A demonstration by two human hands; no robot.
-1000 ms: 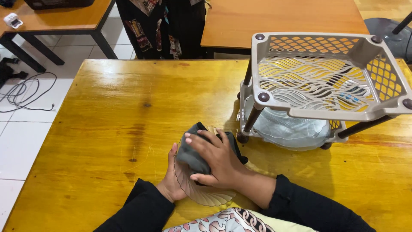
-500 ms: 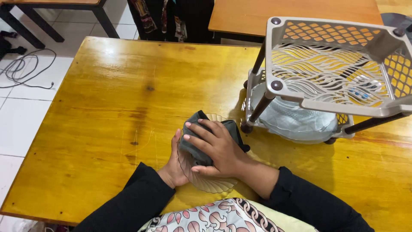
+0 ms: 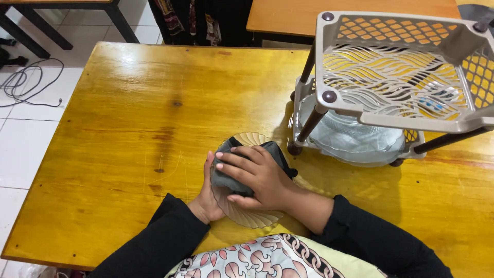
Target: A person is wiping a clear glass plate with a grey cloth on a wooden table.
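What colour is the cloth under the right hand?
Dark grey cloth, pressed on the ribbed clear glass plate; head view.
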